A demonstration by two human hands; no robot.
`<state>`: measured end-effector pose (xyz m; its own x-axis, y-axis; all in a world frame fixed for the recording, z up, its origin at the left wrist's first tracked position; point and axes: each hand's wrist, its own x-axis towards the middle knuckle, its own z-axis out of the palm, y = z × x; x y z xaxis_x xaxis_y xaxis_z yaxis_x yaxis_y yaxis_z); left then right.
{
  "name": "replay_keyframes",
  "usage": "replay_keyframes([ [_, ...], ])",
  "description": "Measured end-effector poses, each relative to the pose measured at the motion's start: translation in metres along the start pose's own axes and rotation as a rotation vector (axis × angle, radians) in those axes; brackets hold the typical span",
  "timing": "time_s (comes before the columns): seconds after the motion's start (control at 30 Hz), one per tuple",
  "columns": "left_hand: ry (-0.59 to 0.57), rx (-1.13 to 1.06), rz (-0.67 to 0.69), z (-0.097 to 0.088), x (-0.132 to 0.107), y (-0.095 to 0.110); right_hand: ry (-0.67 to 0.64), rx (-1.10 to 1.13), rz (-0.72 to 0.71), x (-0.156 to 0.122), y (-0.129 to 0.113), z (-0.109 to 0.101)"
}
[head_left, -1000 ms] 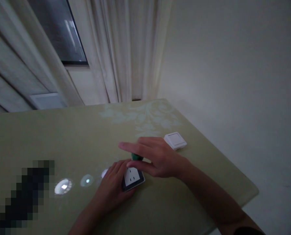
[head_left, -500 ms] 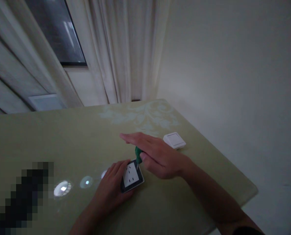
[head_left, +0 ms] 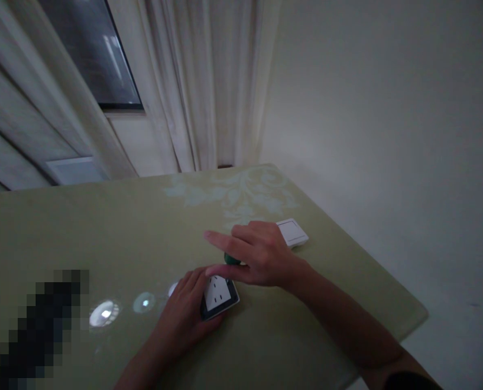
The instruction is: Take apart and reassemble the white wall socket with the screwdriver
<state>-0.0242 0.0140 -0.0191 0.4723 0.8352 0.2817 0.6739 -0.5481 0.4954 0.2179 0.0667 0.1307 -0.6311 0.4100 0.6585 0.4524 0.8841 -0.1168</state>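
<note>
A wall socket (head_left: pixel 218 293) with a white face and dark frame lies on the table, its slots facing up. My left hand (head_left: pixel 188 300) grips it along its left side, fingers over the far edge and thumb at the near edge. Above the socket's far right corner my right hand (head_left: pixel 261 252) is closed around a screwdriver (head_left: pixel 231 260), whose green handle shows between index finger and thumb. My index finger points out to the left. The screwdriver's shaft and tip are hidden behind my thumb.
A white switch panel (head_left: pixel 293 233) lies just beyond my right hand. The light green table (head_left: pixel 103 227) meets a plain wall on the right and curtains (head_left: pixel 225 81) at the back. A pixelated dark shape (head_left: pixel 38 330) covers the lower left.
My right hand has turned about the screwdriver; its thumb now reaches across the socket's far edge and hides the shaft. My left hand and the socket have stayed in place.
</note>
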Motion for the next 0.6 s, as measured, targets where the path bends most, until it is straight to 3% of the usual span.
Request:
replay_keyframes([
  [0.17, 0.022, -0.013, 0.005, 0.0000, 0.0003, 0.0006, -0.120, 0.340, 0.014, 0.0015, -0.0007, -0.0007],
  [0.3, 0.017, -0.006, 0.000, -0.0002, 0.0003, 0.0001, 0.054, 0.099, -0.013, 0.0011, 0.0005, 0.0018],
  [0.43, 0.026, -0.006, 0.008, -0.0005, 0.0008, 0.0003, -0.023, 0.292, -0.008, 0.0021, 0.0017, 0.0001],
  [0.6, 0.026, -0.016, -0.007, -0.0007, 0.0006, 0.0013, 0.066, 0.117, -0.005, 0.0024, 0.0004, -0.0036],
])
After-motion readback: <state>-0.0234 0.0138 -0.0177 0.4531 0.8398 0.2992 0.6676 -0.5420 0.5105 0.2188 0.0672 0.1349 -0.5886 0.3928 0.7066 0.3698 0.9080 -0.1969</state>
